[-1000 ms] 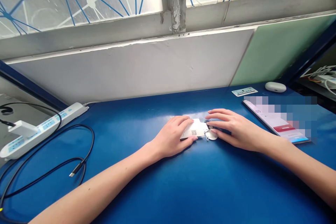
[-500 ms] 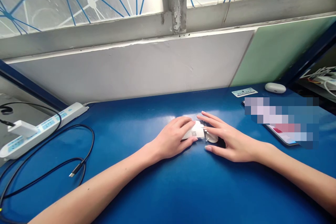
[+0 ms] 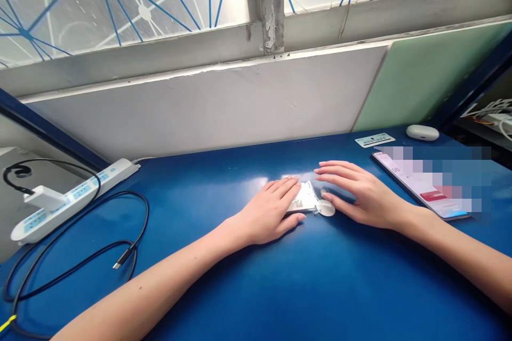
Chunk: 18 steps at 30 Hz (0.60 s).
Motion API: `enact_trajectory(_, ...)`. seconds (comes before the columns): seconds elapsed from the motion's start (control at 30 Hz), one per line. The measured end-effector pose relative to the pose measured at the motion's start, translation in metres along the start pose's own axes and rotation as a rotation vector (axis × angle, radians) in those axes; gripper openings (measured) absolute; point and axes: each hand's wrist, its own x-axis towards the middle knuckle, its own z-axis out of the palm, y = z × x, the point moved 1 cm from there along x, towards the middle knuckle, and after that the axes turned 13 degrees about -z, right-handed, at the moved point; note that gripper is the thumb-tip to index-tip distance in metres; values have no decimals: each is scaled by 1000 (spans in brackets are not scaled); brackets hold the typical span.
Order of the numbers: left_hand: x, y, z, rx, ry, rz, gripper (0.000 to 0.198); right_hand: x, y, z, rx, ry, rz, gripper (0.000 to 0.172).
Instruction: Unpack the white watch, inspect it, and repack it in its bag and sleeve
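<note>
My left hand (image 3: 272,208) lies over a small white rectangular pack (image 3: 308,195), its fingers stretched flat across the top and its thumb apart along the near side. Much of the pack is hidden beneath that hand. Clear plastic shows at the pack's right end, where a white round piece (image 3: 327,208) sticks out; I cannot tell what it is. Just right of the round piece, my right hand (image 3: 360,192) hovers with fingers spread and nothing in them. Its thumb tip is close to the round piece, and whether they touch is unclear.
A phone (image 3: 424,186), partly pixelated, lies on the blue table (image 3: 256,287) to the right. Behind it are a card (image 3: 375,140) and a white earbud case (image 3: 422,132). At left, a power strip (image 3: 86,192) holds a white charger (image 3: 44,199) beside a looped black cable (image 3: 146,218).
My right hand has drawn back up and to the right, away from the pack. The left hand's fingers have flattened over the pack, and the view has shifted slightly.
</note>
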Motion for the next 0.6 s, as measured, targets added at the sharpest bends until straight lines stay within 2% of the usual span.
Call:
enact_trajectory(0.1, 0, -1, 1, -14, 3, -7, 59, -1, 4, 1, -57, 41, 44, 14)
enact_trajectory(0.27, -1, -2, 2, -42, 74, 3, 53, 0, 3, 3, 16, 18, 69, 21)
enact_trajectory(0.43, -2, -1, 2, -71, 104, 16, 47, 2, -3, 2, 157, 58, 25, 16)
enact_trajectory(0.6, -2, 0, 2, -41, 109, 6, 47, 2, -7, 3, 231, -13, 14, 31)
